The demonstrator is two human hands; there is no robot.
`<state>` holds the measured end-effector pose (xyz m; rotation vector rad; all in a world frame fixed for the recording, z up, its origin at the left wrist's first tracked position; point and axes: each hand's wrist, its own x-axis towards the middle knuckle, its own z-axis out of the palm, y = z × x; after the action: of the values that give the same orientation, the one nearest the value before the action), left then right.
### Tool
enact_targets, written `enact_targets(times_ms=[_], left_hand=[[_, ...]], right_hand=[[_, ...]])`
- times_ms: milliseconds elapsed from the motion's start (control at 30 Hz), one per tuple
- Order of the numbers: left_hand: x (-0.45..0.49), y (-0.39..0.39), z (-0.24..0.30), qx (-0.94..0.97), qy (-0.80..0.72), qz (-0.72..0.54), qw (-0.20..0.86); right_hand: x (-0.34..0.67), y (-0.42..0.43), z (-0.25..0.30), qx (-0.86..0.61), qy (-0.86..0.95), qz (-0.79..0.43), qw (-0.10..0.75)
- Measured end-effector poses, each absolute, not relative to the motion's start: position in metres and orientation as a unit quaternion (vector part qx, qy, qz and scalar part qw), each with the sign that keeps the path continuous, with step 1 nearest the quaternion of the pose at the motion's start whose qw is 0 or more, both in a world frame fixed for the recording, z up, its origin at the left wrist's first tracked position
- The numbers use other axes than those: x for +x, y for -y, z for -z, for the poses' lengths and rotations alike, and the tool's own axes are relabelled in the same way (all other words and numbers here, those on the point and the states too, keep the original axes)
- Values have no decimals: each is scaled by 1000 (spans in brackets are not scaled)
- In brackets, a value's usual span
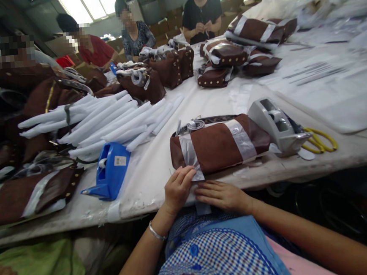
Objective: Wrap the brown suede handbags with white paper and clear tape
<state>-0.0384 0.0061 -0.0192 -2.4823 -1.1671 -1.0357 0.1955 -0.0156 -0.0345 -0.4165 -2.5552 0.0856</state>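
A brown handbag [216, 145] lies on its side at the table's front edge, with two pale, shiny wrapping strips around it. My left hand [179, 188] is closed at the bag's near left corner, pinching the loose end of the left wrapping strip [189, 152]. Just right of it, my right hand [223, 196] lies with fingers stretched out below the strip's end, at the table edge. Part of a translucent strip [203, 208] shows beneath those fingers. Coiled on top of the bag is a wrapped strap or handle [195, 125].
A grey tape dispenser [273, 126] and yellow-handled scissors [322, 140] sit at the bag's right. Leftward stand a blue tape dispenser [113, 170] and white paper rolls [112, 122]. More brown bags [144, 83] are piled behind. Several people work around the table.
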Motion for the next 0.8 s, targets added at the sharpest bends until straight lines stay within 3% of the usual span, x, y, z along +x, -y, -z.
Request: enact_targets(times_ms=[200, 800], left_hand=[[-39, -7, 18, -843, 388, 357, 103], [-41, -7, 22, -850, 385, 338, 126]], right_hand=[[183, 18, 38, -147, 911, -57, 380], [193, 33, 49, -157, 907, -69, 384]])
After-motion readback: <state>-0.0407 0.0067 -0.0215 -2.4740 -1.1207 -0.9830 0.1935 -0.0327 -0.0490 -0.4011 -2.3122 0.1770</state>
